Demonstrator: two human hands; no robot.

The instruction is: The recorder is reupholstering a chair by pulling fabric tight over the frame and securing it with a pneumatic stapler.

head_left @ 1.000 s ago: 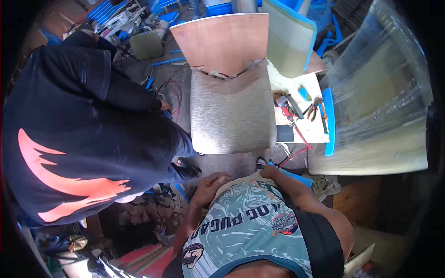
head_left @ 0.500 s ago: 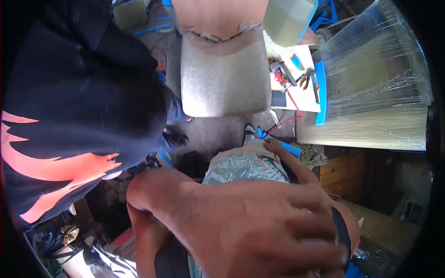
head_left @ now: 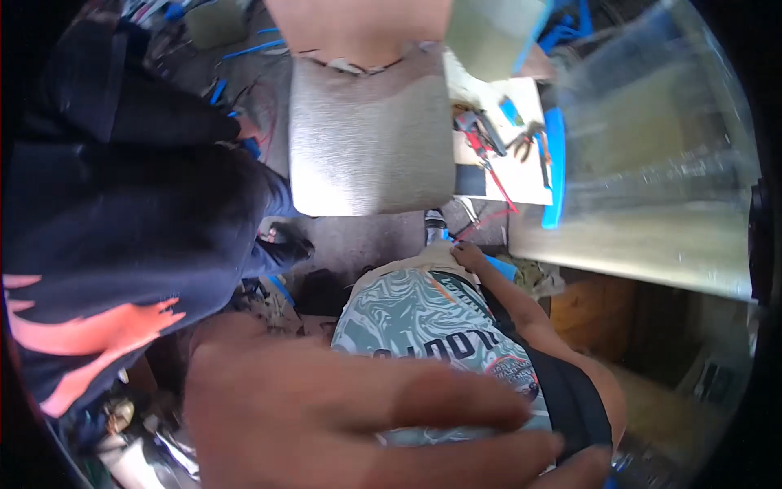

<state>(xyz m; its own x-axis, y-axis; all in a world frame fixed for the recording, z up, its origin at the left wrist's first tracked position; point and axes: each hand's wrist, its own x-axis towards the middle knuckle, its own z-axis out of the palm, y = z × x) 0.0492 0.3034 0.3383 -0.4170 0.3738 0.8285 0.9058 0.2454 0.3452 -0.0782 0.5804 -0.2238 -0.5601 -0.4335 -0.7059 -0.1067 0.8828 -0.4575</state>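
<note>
My left hand [head_left: 350, 399] is raised close in front of the view, large and blurred. Its fingers stretch to the right and stand apart, with nothing held. Far below it, my right hand [head_left: 467, 257] lies on my thigh at the beige shorts [head_left: 407, 265]; its fingers look loosely laid out, with no object visible in them. Close by it runs a thin red hose [head_left: 503, 189]. In front of me stands a chair with a light grey ribbed seat [head_left: 371, 134] and a pinkish-brown back panel [head_left: 358, 28]. My left hand hides part of my patterned shirt [head_left: 415, 306].
A co-worker in dark clothes with an orange pattern [head_left: 106, 338] stands close on my left. A white board [head_left: 521, 183] on the right bears a red tool [head_left: 476, 134] and pliers [head_left: 525, 143]. Beyond it is a large film-wrapped panel [head_left: 652, 179]. Blue strips [head_left: 254, 49] lie on the floor.
My left hand has moved left and lower across the view, uncovering more of my shirt. The view has shifted slightly, so the chair sits further left. My right hand stays at my thigh.
</note>
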